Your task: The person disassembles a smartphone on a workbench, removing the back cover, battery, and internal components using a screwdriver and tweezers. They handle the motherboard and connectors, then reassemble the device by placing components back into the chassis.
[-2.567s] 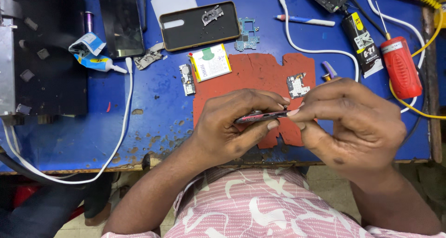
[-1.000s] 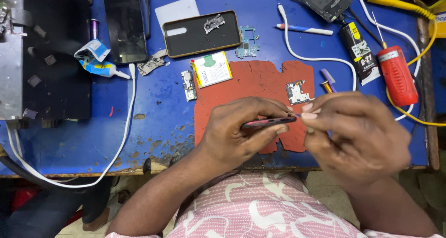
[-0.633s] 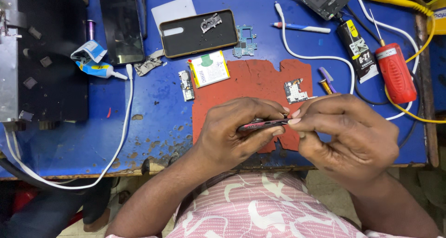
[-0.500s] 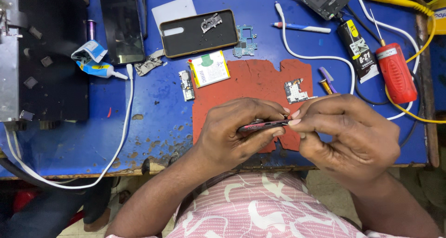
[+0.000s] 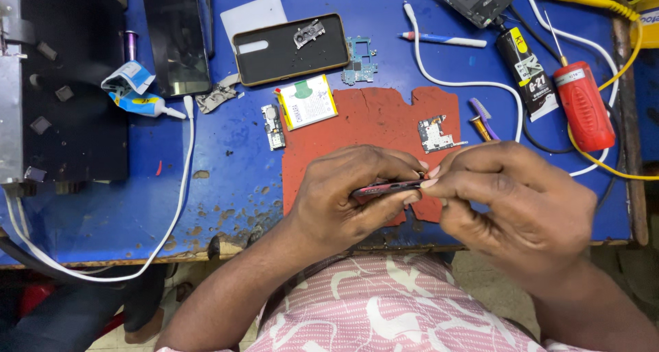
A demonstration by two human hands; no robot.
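Over the red mat [image 5: 371,129] on the blue worktop [image 5: 226,187], your left hand [image 5: 350,197] clamps a slim phone frame [image 5: 386,187] edge-up while your right hand [image 5: 511,201] pinches its end, so keep both grips steady and pressure light.

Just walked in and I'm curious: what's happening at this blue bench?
A person is holding a thin dark phone frame edge-on in the left hand, while the right hand pinches its end. They work above a red rubber mat on the blue worktable, where a small circuit board and a dark phone back cover lie.
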